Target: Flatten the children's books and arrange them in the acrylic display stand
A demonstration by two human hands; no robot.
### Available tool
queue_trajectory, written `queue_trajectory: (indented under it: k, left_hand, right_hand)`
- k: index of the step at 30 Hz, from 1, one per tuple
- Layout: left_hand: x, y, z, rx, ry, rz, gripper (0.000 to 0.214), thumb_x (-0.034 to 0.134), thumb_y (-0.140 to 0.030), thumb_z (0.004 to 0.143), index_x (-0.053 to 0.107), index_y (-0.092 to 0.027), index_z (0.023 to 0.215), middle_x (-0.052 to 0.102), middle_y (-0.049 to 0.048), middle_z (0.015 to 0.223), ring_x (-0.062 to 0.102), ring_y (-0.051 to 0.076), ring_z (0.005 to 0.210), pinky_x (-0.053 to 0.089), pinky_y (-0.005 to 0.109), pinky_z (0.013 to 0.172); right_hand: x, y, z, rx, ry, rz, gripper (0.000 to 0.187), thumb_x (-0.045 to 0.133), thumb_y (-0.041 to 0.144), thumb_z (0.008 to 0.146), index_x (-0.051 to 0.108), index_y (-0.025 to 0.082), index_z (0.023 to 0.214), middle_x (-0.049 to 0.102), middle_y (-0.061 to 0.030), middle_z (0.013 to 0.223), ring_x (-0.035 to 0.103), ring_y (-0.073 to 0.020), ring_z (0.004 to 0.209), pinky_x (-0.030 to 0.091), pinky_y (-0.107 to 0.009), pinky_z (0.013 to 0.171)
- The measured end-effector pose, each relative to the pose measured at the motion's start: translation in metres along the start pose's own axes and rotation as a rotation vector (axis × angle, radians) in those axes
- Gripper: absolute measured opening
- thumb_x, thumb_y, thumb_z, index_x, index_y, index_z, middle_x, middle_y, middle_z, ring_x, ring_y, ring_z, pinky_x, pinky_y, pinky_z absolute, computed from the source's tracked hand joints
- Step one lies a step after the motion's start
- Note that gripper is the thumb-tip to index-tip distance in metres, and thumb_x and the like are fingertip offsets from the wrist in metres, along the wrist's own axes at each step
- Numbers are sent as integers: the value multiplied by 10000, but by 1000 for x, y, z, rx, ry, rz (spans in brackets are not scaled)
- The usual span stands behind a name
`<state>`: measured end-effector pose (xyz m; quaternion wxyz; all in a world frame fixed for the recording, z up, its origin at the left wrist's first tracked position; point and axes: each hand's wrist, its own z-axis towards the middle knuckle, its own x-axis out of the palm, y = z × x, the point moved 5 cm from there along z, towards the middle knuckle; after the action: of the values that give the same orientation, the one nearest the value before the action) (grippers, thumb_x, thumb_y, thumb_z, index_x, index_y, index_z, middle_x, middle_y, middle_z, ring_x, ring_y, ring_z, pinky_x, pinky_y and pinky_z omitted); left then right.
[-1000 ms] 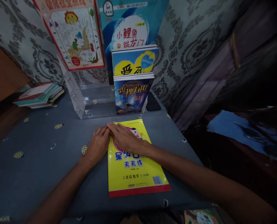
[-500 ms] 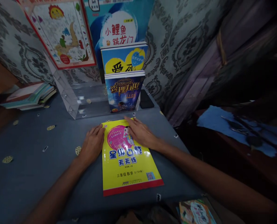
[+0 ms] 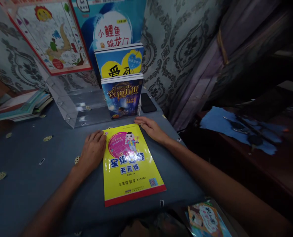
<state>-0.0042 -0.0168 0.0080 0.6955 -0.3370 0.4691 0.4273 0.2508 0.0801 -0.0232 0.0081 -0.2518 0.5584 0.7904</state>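
A yellow workbook point(image 3: 130, 179) with a red bottom strip and a pink circle on its cover lies flat and closed on the cloth-covered table. Along its upper left edge rests my left hand point(image 3: 93, 149), palm down, the fingertips at the border of the cover. My right hand point(image 3: 152, 130) is at the upper right corner, fingers stretched out, with the thumb side close to the book's edge. Neither hand is gripping anything. Just beyond stands a clear acrylic book rack point(image 3: 72, 115), whose front tier holds a dark blue book point(image 3: 123, 98).
Behind it stand a blue-and-yellow book point(image 3: 119, 59), a teal book point(image 3: 136, 19) and a red-bordered picture book point(image 3: 50, 42). A dark phone point(image 3: 148, 102) lies right of the rack. Stacked books point(image 3: 20, 103) are at left, a blue cloth point(image 3: 218, 121) with tools at right.
My right hand has slid off the cover to the right, uncovering the cartoon figure. My left hand stays by the left edge. The whole view has shifted slightly.
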Motion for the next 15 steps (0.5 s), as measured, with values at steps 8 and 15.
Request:
queue_trajectory:
  k: [8, 15]
  left_hand:
    - [10, -49, 49, 228, 105, -208, 367, 402, -233, 1033, 624, -200, 1323, 633, 134, 1248, 574, 271, 1150, 509, 455, 975]
    - [18, -82, 68, 468, 213, -323, 374, 397, -258, 1051, 631, -278, 1343, 616, 98, 1271, 538, 250, 1201, 448, 445, 1028]
  right_hand:
    - [-5, -4, 3, 84, 12, 148, 360, 471, 284, 1001, 593, 216, 1333, 708, -103, 1327, 651, -236, 1256, 459, -491, 1128]
    - [-5, -7, 7, 74, 16, 156, 390, 462, 283, 1006, 563, 168, 1364, 703, -146, 1320, 663, -236, 1236, 469, -480, 1121]
